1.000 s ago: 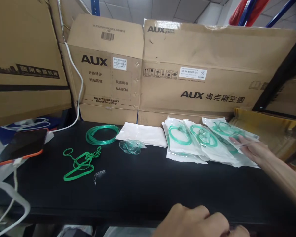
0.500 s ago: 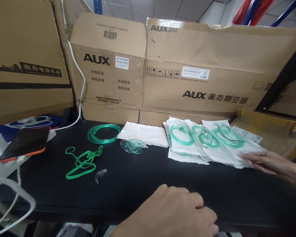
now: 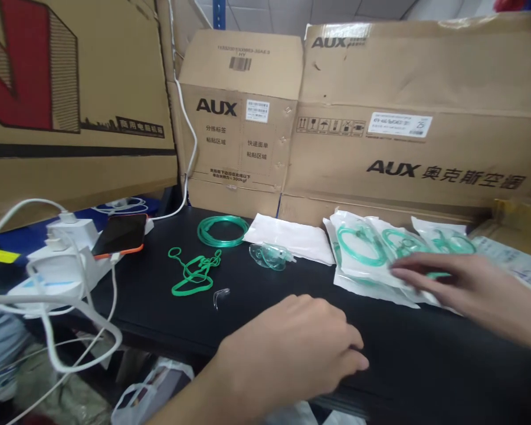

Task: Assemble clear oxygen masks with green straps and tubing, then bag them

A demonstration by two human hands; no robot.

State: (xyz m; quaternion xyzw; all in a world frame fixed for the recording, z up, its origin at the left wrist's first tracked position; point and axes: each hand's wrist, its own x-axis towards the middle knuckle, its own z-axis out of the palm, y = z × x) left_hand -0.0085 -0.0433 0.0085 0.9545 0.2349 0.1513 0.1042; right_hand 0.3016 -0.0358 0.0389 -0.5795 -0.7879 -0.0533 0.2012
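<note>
My right hand (image 3: pixel 473 289) reaches in over the white packs of green tubing (image 3: pixel 363 245) on the right half of the counter (image 3: pixel 256 301). I see its fingers extended and loosely parted, with no item visibly gripped; I can't tell from here whether the fingertips touch a pack. The packs overlap in a row, with green loops showing through their clear fronts.

My left hand (image 3: pixel 292 345) is palm down at the front of the counter, fingers curled under; its underside is hidden, so I can't tell whether it holds anything.

Beyond it lies the clear mask (image 3: pixel 272 257), just in front of a flat white packet (image 3: pixel 292 237) whose right end is beside the packs. Left of the packet is the coil of green tubing (image 3: pixel 221 242). Nearer me are the tangled green strap (image 3: pixel 192 290) and a small clear piece (image 3: pixel 221 293). Farther left, I have a phone (image 3: pixel 121 234) with an orange edge. Cardboard boxes (image 3: pixel 407 141) stand behind everything.
</note>
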